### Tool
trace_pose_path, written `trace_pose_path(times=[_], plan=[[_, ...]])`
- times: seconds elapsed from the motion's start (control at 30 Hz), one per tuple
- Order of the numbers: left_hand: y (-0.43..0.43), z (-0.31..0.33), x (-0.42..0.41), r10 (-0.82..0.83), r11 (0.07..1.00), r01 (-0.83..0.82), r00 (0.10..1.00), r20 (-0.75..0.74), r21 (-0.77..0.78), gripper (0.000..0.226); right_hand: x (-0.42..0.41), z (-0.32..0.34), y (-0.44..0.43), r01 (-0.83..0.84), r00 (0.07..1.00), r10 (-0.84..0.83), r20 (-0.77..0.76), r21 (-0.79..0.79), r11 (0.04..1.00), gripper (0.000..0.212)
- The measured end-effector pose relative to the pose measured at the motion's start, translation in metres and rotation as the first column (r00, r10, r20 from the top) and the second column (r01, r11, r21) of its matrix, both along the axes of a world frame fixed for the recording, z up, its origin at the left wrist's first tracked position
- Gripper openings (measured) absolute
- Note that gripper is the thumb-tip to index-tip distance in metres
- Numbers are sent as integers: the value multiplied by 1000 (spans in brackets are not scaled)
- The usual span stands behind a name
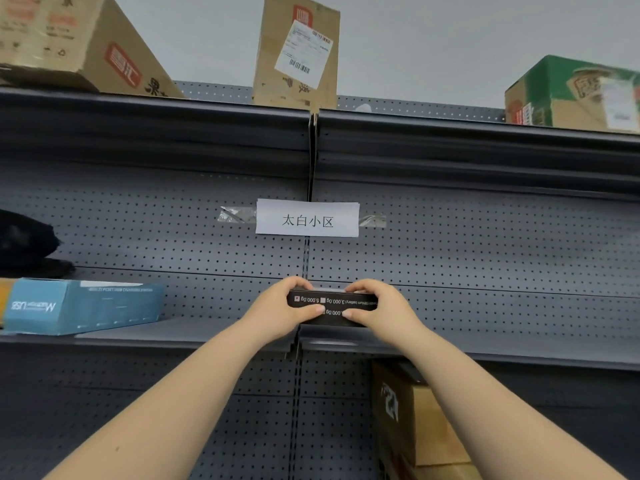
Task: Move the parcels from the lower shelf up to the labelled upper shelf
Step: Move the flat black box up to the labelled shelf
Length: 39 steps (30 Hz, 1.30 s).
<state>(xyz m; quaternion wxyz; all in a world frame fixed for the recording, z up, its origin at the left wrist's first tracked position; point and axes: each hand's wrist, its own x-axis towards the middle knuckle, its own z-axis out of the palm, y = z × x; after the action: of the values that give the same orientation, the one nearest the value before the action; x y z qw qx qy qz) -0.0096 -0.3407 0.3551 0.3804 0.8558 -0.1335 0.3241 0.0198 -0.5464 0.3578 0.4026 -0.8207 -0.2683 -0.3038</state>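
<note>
A small black box (332, 304) with white upside-down print sits at the front edge of the grey upper shelf (221, 332), right under a white paper label (307, 218) taped to the pegboard. My left hand (277, 308) grips its left end, fingers over the top and thumb on the front. Its right end is held the same way by my right hand (379, 308). On the lower shelf at the bottom right stand brown cardboard parcels (420, 420).
A blue USB box (83, 304) lies on the same shelf at the left, with a black object (26, 244) behind it. The top shelf carries a large carton (79, 43), an upright labelled carton (298, 53) and a green-brown carton (575, 95).
</note>
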Motion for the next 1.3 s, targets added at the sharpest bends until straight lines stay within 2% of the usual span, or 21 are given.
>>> trace_pose_path(times=[0.1, 0.2, 0.37, 0.47, 0.6, 0.97, 1.3], plan=[[-1, -7, 18, 35, 999, -34, 999, -31, 38, 35, 16, -3, -2, 15, 999, -17, -33, -49, 999, 32], [-4, -13, 27, 79, 993, -74, 996, -51, 94, 35, 25, -11, -4, 46, 998, -53, -40, -162, 986, 36], [-7, -13, 23, 59, 998, -58, 997, -42, 37, 40, 25, -18, -9, 82, 996, -84, 1, -192, 978, 49], [-8, -16, 14, 23, 1000, -23, 1000, 12, 2, 54, 12, -26, -14, 111, 992, -101, 72, -156, 982, 56], [-15, -27, -11, -30, 1000, 30, 997, 78, -4, 59, -11, -40, -20, 104, 987, -90, 132, -106, 989, 62], [-29, -81, -79, -165, 986, 161, 979, 116, 41, 68, -87, -94, -35, 50, 996, -51, 78, 13, 999, 64], [-52, -165, -94, -283, 959, 282, 958, -40, -29, 66, -119, -170, -62, 133, 991, -133, -18, 31, 991, 64]])
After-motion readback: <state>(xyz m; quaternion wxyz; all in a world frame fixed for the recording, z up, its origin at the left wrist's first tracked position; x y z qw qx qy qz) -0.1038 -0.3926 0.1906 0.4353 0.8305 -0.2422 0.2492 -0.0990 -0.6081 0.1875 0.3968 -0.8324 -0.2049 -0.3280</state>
